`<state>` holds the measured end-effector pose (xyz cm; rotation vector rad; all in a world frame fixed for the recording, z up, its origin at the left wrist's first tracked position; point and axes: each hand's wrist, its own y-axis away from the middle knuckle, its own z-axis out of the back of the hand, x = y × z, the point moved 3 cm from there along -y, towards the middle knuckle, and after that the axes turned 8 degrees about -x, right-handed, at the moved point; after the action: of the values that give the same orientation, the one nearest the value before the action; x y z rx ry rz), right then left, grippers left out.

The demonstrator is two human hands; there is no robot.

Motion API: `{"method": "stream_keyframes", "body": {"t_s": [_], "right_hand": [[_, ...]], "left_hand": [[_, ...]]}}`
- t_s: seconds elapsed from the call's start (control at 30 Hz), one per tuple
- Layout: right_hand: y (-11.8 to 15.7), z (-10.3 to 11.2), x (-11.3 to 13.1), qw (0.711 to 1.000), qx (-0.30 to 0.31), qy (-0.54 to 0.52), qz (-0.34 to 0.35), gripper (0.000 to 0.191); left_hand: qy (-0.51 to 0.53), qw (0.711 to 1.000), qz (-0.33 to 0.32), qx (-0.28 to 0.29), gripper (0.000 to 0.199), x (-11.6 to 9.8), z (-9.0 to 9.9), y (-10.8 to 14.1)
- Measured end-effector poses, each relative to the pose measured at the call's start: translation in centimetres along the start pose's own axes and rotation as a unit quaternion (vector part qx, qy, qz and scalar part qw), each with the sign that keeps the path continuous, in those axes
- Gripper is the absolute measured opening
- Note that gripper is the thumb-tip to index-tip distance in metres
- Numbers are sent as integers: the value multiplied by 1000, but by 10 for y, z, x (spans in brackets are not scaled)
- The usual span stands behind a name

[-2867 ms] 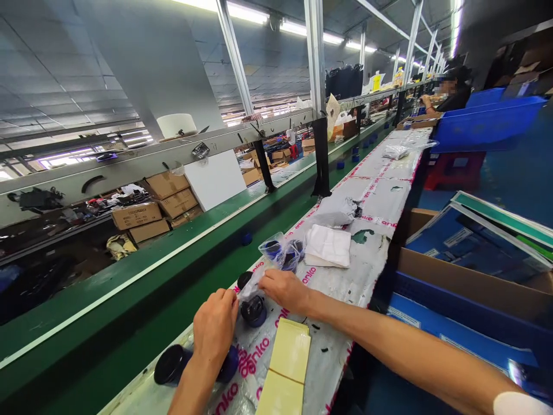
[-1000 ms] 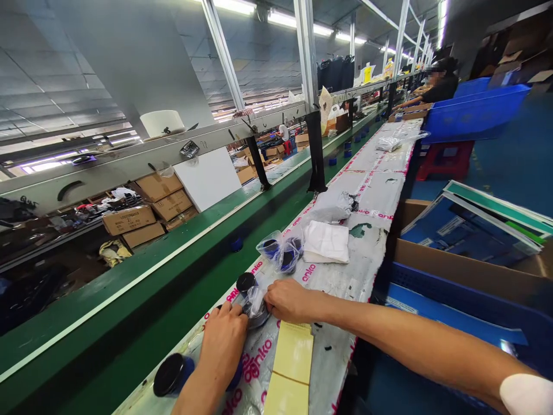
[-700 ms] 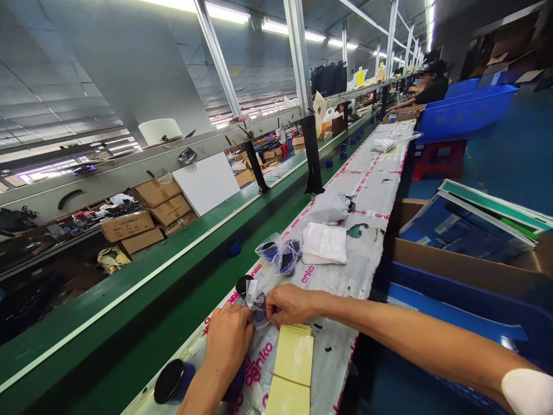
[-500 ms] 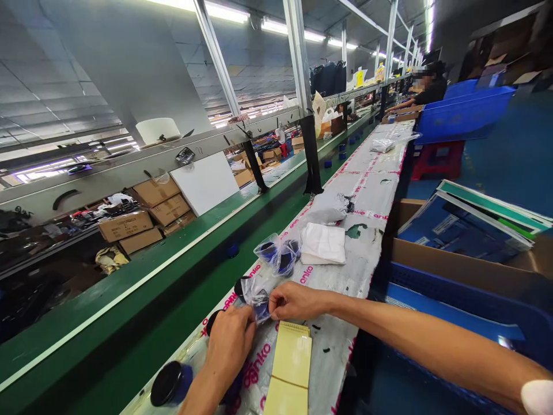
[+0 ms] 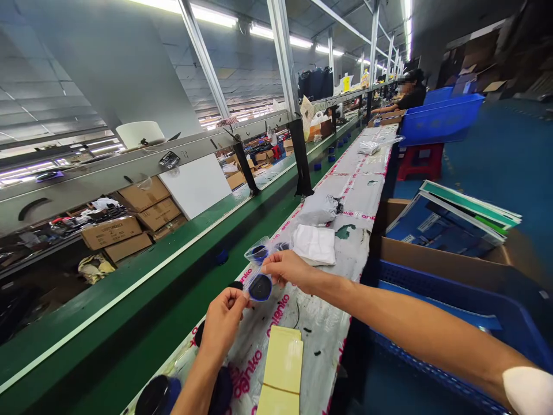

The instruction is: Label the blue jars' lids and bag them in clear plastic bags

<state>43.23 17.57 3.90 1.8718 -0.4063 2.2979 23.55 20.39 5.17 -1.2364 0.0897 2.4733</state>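
Head view: just below the middle of the frame, a clear bag [image 5: 251,278] with a round black-and-blue tub [image 5: 260,287] inside hangs between the two hands, above the bench [image 5: 317,308]. The left hand [image 5: 222,318], lower and nearer the frame's left, pinches one side of the bag between thumb and fingertips; the right hand [image 5: 286,267] pinches the other side near its upper edge. Behind, another bagged tub [image 5: 260,252] lies beside a folded white cloth [image 5: 314,244]. Yellow cards [image 5: 281,362] lie at the bottom centre, and a dark blue tub [image 5: 158,396] is at the lower left.

The bag looks thin, limp and slippery, likely to crease or tear if tugged hard. The tub seems light and stiff, probably plastic, free to slide about inside. The bag's edges suit a fingertip pinch; for a firmer hold, grip the tub's sides through the film.
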Motion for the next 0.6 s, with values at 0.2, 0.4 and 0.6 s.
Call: {"method": "stream_keyframes", "body": {"t_s": [0.2,0.4,0.6], "right_hand": [[1,4,14,970,-69,197,127,11],[-9,-1,9,930,-52,305,199,17],[-19,19,5,906,-126,333,228,25]], "left_hand": [[-54,998,6,-36,33,6,1,-7],[-119,992,-7,-47,32,0,-3,-16],[-152,986,-20,-68,47,0,0,-19]]}}
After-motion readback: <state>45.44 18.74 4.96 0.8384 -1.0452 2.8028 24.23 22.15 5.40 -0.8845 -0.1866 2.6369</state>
